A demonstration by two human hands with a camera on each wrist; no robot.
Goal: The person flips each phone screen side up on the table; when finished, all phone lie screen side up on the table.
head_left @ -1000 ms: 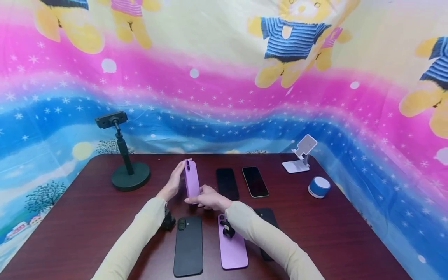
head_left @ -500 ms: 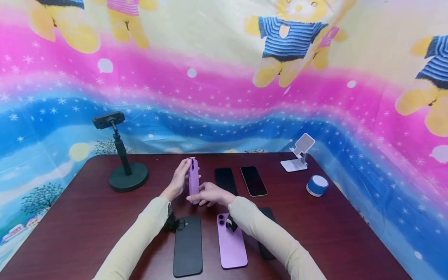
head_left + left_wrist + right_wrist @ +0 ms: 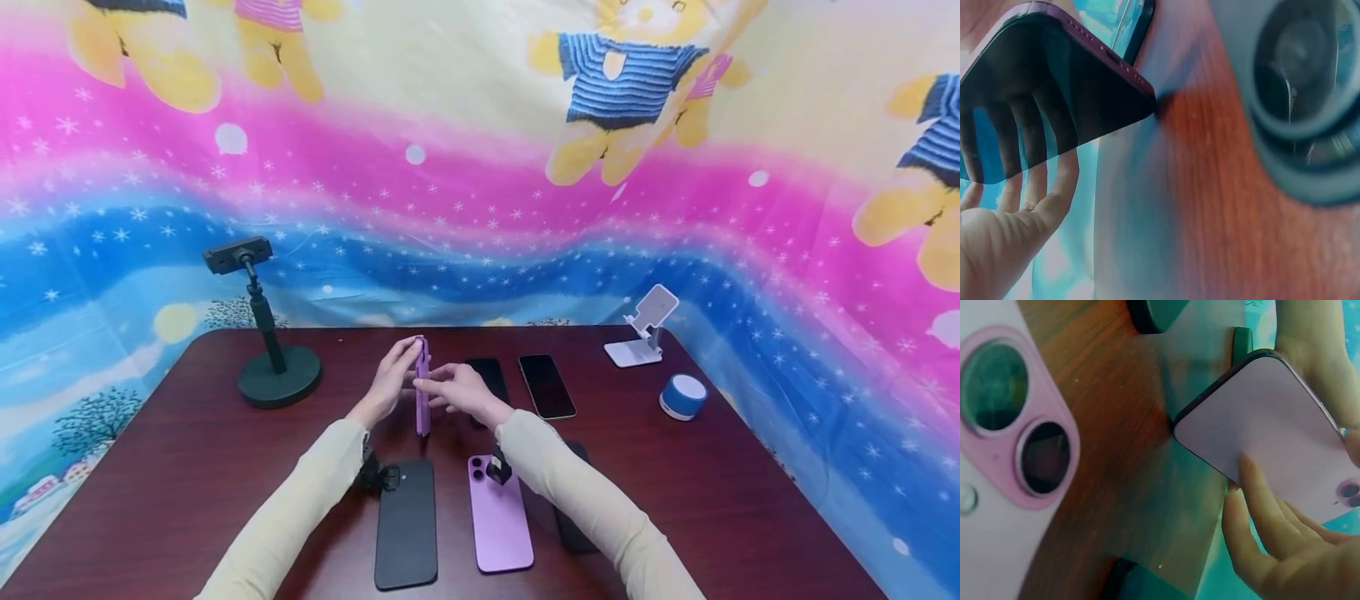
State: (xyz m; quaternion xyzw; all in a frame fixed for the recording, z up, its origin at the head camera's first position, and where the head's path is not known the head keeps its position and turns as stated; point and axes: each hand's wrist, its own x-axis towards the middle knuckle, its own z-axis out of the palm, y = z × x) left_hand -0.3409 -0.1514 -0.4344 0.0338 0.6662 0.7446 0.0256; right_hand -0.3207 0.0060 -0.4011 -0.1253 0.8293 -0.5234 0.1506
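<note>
A purple smartphone (image 3: 422, 410) stands upright and edge-on between both hands, its lower end close to the tabletop. My left hand (image 3: 387, 382) holds it by the upper part from the left. From the right, my right hand (image 3: 471, 390) pinches its near side, thumb at the edge. In the left wrist view the phone's dark screen (image 3: 1100, 94) reflects the fingers of the left hand (image 3: 1004, 250). The right wrist view shows the phone's purple back (image 3: 1260, 419) with the right hand's thumb (image 3: 1257, 487) lying against it.
In front lie a black phone (image 3: 407, 533) and another purple phone (image 3: 501, 525); a dark phone (image 3: 573, 533) is partly under the right sleeve. Two phones (image 3: 547, 386) lie screen-up behind. A black stand (image 3: 281, 377), a white stand (image 3: 633, 354) and a blue-white cylinder (image 3: 683, 398) stand farther out.
The purple phone has turned from showing its back to edge-on and shifted slightly right. My right hand has moved up along it from the lower end.
</note>
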